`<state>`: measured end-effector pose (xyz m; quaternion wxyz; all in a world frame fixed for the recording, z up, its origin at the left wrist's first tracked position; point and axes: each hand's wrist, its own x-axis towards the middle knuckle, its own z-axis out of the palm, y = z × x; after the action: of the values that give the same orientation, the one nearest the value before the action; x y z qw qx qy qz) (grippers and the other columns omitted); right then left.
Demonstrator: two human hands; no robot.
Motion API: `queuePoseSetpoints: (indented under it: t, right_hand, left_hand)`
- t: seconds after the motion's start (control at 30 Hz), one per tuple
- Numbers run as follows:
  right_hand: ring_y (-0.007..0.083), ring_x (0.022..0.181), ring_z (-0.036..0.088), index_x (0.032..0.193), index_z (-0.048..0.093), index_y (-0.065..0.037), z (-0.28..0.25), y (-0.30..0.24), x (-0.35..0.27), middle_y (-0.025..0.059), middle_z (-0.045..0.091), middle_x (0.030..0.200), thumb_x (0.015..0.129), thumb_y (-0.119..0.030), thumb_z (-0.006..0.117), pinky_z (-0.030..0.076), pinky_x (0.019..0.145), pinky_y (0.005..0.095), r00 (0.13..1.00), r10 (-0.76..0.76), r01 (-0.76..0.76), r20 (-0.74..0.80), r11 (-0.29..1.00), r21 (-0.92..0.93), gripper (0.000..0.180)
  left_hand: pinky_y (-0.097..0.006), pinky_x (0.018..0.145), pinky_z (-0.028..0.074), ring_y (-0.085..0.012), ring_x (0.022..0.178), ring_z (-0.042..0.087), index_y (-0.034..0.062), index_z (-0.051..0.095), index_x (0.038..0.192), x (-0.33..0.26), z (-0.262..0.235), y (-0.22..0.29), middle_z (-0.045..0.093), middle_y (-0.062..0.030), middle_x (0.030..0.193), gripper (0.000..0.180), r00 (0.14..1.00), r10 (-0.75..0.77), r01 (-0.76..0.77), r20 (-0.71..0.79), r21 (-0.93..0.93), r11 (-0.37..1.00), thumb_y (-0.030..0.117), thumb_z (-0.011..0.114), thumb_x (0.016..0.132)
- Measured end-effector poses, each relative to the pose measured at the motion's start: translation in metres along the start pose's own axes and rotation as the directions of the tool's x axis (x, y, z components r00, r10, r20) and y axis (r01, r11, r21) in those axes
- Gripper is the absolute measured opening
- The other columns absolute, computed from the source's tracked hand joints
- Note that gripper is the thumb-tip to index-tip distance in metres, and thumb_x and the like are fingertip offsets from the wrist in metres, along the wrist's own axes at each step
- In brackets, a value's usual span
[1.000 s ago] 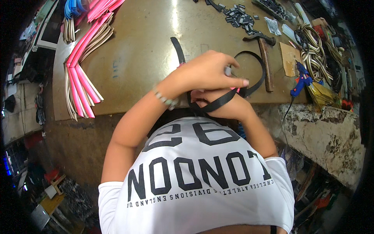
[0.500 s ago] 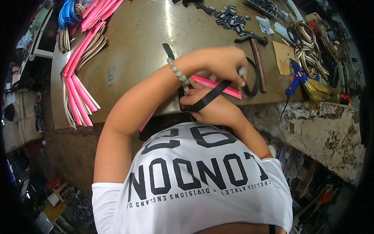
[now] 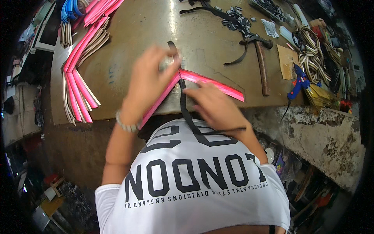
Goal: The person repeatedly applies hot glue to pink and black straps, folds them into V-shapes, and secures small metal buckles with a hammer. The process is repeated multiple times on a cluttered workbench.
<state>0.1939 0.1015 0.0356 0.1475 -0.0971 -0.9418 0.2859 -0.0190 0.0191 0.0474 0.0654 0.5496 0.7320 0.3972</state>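
A pink ribbed strip point(image 3: 218, 87), bent at an angle, lies near the table's front edge. A black strap point(image 3: 184, 103) runs past its corner; its far end stands out beyond my left hand, and the near part drops over my shirt toward my right wrist. My left hand point(image 3: 146, 80), smeared by motion, is bent beside the corner and the strap's far part; its grip cannot be made out. My right hand point(image 3: 212, 103) reaches in from the right with fingers extended and somewhat blurred, their tips by the strap and the pink strip's near edge.
A hammer point(image 3: 261, 66) lies to the right, with a loose black strap point(image 3: 238, 56) by its head and small black buckles point(image 3: 235, 17) beyond. Farther right are a blue glue gun point(image 3: 299, 82) and coiled cords point(image 3: 313, 58). Bent pink strips point(image 3: 76, 85) lie on the left.
My left hand has swung back left from across my right hand. The strap's loop over my right hand is gone; a strap now lies over the buckles and beside the hammer head.
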Motion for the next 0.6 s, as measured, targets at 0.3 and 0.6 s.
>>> queuePoseSetpoints:
  t: [0.3,0.6]
  right_hand:
    - [0.0235,0.096,0.055,0.106,0.057,0.005,-0.122,0.183,-0.161,0.016,0.056,0.108,0.081,-0.041,0.081,0.047,0.085,0.0346,0.028,0.333,-0.808,-0.943,0.563,0.175,0.058]
    - [0.0057,0.057,0.056,0.11,0.059,-0.006,-0.111,0.095,-0.034,0.0033,0.067,0.082,0.089,-0.035,0.073,0.044,0.046,0.0219,0.531,0.682,-0.554,-0.503,0.728,0.403,0.038]
  left_hand:
    - [-0.034,0.055,0.05,-0.0211,0.061,0.062,0.0196,0.072,0.107,-0.056,0.022,-0.009,0.057,-0.0051,0.089,0.02,0.994,-0.111,0.109,0.007,0.166,0.98,0.021,0.069,0.087]
    - [-0.032,0.052,0.048,-0.0174,0.058,0.061,0.0225,0.074,0.1,-0.042,0.023,-0.02,0.06,0.0,0.089,0.015,0.997,-0.079,0.076,0.026,0.111,0.991,0.021,0.069,0.086]
